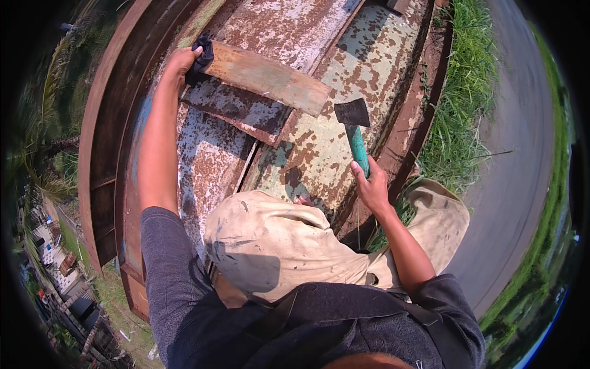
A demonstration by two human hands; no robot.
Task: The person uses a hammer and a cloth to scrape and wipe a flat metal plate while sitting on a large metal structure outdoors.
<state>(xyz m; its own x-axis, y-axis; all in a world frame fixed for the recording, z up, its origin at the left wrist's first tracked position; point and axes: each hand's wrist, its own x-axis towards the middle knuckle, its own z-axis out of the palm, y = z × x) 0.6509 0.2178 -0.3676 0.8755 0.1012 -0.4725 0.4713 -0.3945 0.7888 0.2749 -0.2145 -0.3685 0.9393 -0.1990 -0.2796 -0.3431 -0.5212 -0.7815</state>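
My left hand is reached out at the upper left, its fingers closed on a dark cloth. The cloth is bunched against the left end of a flat, brownish, weathered strip, which lies slantwise across rusty metal panels. How far my fingers reach around the strip is hidden. Held at the right, over the panels, is a scraper with a teal handle and a broad dark blade; my right hand is wrapped round the lower handle. Its blade is apart from the strip's right end.
Peeling, rusty panels spread beneath me, with a raised rusty piece under the strip. A curved rusty beam rises at the left. Grass and a paved road lie to the right. My bent legs are close in front.
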